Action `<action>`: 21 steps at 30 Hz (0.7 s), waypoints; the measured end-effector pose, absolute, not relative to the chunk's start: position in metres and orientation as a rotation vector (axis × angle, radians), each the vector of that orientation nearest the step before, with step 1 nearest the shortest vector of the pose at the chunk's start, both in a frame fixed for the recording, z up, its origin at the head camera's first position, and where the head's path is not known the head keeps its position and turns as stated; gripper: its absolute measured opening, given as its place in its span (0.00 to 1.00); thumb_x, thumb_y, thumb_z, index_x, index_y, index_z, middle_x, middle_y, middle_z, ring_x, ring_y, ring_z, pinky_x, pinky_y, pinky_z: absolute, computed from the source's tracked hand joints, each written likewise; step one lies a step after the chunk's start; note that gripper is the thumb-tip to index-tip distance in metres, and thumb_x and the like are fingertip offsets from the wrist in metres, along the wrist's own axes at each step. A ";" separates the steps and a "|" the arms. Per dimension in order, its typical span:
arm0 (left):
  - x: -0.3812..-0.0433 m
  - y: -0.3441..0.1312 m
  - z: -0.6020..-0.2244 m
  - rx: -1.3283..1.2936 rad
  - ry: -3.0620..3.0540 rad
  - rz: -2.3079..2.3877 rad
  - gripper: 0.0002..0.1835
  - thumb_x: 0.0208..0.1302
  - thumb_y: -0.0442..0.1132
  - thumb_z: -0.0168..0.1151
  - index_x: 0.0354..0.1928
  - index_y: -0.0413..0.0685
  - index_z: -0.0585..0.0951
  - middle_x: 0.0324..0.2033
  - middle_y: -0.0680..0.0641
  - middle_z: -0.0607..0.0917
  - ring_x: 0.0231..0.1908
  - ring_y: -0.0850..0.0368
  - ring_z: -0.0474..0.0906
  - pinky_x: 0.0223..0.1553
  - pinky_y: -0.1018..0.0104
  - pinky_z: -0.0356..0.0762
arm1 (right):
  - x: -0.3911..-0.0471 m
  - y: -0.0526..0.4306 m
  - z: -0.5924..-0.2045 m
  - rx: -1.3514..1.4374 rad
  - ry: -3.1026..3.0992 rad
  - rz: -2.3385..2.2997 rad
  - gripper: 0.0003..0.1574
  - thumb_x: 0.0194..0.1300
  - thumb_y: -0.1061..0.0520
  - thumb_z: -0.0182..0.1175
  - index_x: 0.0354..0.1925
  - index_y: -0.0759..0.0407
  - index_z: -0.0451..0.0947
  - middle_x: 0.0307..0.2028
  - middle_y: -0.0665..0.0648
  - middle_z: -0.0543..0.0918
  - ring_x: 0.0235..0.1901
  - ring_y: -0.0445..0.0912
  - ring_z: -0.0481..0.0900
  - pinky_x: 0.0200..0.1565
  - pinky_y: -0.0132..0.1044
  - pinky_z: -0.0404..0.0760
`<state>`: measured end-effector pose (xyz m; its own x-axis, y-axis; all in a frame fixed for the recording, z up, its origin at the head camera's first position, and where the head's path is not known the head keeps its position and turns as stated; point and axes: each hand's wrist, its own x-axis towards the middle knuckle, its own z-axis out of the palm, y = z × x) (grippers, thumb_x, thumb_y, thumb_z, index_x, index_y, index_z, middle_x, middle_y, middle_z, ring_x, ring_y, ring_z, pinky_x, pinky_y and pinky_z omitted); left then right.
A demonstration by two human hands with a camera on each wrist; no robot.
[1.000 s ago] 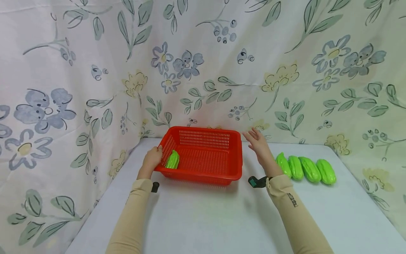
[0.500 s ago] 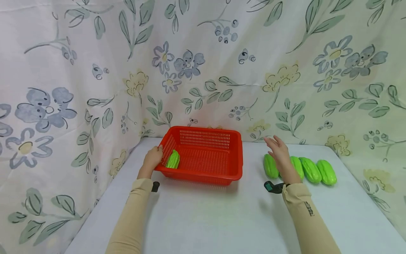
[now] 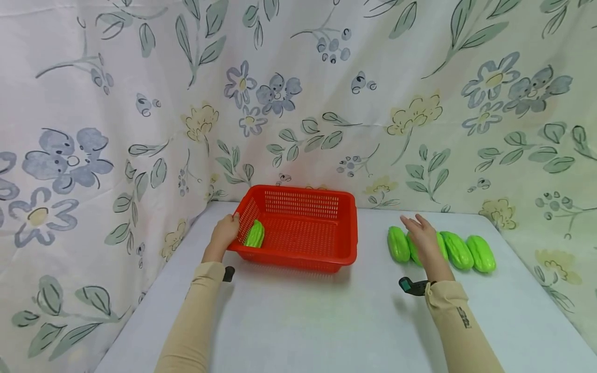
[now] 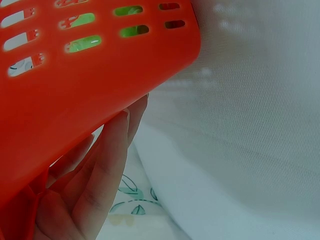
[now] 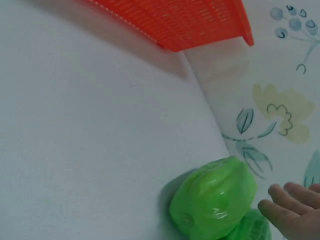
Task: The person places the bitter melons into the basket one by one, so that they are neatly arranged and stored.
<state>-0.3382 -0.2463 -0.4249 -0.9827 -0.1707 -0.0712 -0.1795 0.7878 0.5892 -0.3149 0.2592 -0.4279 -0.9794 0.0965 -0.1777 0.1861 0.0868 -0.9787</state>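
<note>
My left hand (image 3: 226, 230) grips the left rim of a red plastic basket (image 3: 291, 254), and the left wrist view shows its fingers (image 4: 107, 165) against the underside of that rim. Inside the basket, at its left end, lies one bright green, ridged, gourd-like vegetable (image 3: 254, 234). On the right, my right hand (image 3: 423, 242) hovers with relaxed fingers over a row of similar shiny green vegetables (image 3: 457, 250), holding nothing. It partly hides those in the row's middle. The right wrist view has the row's nearest vegetable (image 5: 215, 197) beside the fingers (image 5: 282, 202).
The basket and the row of vegetables stand on a white tabletop (image 3: 298, 316), with a gap between them. A floral curtain (image 3: 298, 103) closes off the back and the left side of the table.
My right hand has moved right and down from beside the basket to over the vegetable row, uncovering the leftmost vegetable. My left hand and the basket have stayed put.
</note>
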 end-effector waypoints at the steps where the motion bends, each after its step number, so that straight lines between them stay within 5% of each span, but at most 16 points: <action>1: -0.338 -0.246 -0.425 -0.290 2.955 0.975 0.32 0.79 0.50 0.28 0.65 0.28 0.66 0.58 0.27 0.75 0.49 0.38 0.74 0.54 0.45 0.71 | -0.315 0.260 -0.430 0.297 2.266 -2.048 0.57 0.72 0.37 0.48 0.77 0.56 0.25 0.78 0.61 0.37 0.77 0.55 0.39 0.76 0.48 0.45; 12: -0.341 -0.248 -0.426 -0.302 2.938 0.963 0.32 0.79 0.50 0.28 0.66 0.28 0.65 0.58 0.28 0.75 0.49 0.39 0.74 0.54 0.45 0.71 | -0.317 0.259 -0.446 0.363 2.301 -2.012 0.57 0.71 0.36 0.50 0.77 0.57 0.27 0.78 0.63 0.41 0.77 0.56 0.43 0.75 0.47 0.49; 21: -0.340 -0.248 -0.424 -0.300 2.935 0.957 0.32 0.79 0.49 0.28 0.65 0.27 0.65 0.59 0.27 0.74 0.51 0.38 0.74 0.56 0.44 0.70 | -0.318 0.252 -0.454 0.420 2.358 -1.948 0.56 0.71 0.37 0.51 0.78 0.55 0.30 0.77 0.63 0.45 0.77 0.59 0.42 0.75 0.56 0.43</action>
<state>-0.3395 -0.2475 -0.4235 -0.9806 -0.1704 -0.0972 -0.1950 0.7912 0.5796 -0.3181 0.2522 -0.4536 -0.9616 0.1732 -0.2130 0.2418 0.1670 -0.9558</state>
